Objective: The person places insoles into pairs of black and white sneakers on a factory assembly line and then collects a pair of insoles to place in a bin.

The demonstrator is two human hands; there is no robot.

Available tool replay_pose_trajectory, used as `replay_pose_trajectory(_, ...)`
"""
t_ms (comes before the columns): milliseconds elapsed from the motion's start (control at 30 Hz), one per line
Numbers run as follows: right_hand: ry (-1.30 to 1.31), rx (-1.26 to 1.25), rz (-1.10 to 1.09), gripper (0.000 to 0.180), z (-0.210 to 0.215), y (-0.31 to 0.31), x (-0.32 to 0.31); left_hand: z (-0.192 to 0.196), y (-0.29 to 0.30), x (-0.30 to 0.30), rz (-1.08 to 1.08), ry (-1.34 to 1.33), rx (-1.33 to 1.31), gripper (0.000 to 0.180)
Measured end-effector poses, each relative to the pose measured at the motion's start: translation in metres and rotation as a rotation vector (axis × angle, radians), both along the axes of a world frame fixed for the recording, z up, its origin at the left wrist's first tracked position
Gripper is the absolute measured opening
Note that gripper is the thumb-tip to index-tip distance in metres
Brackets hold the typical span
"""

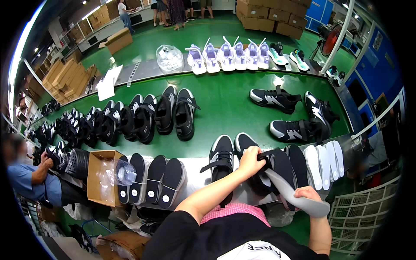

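Note:
My right hand (308, 194) grips the heel end of a grey insole (281, 186). The insole slants up and left, its far end beside the opening of a black sneaker with a silver toe (245, 141). My left hand (251, 162) is closed on the tongue and strap area of that sneaker; the fingertips are partly hidden. Its mate, another black sneaker (222, 154), stands just to the left with its strap loose. To the right of my left hand lie black insoles (296, 160), and past them several white insoles (323, 167).
Three black sneakers (275, 99) lie on the green belt (221, 104) at right. A long row of black sneakers (184, 115) runs left. White-lilac sneakers (225, 56) line the far ledge. An open carton (99, 182) and strapped insoles (173, 182) sit left. A co-worker (37, 177) handles shoes farther left.

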State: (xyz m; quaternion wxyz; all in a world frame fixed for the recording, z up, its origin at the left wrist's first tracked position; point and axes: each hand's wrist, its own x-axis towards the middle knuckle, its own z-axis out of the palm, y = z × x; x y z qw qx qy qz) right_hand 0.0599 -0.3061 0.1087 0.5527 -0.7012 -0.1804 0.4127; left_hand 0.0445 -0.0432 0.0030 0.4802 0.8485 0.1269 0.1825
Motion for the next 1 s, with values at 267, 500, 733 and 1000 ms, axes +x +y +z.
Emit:
replay_pose_trajectory(267, -0.774, -0.758, 0.397, 0.027, -0.053, 0.114, 0.011, 0.008, -0.007, -0.012, -0.122, 0.111, 0.019, 0.026)
replay_pose_trajectory(500, -1.015, -1.047, 0.677, 0.05, -0.028, 0.108, -0.023, -0.017, -0.009, -0.024, -0.077, 0.109, 0.05, 0.027)
replay_pose_trajectory(733, -1.132, -0.854, 0.634, 0.017, -0.022, 0.1, -0.003, -0.013, -0.004, -0.007, -0.052, 0.048, -0.016, 0.018)
replay_pose_trajectory(1000, -0.801, -1.016, 0.663, 0.02, -0.102, 0.138, 0.011, -0.011, 0.003, -0.011, -0.089, 0.181, -0.372, 0.02)
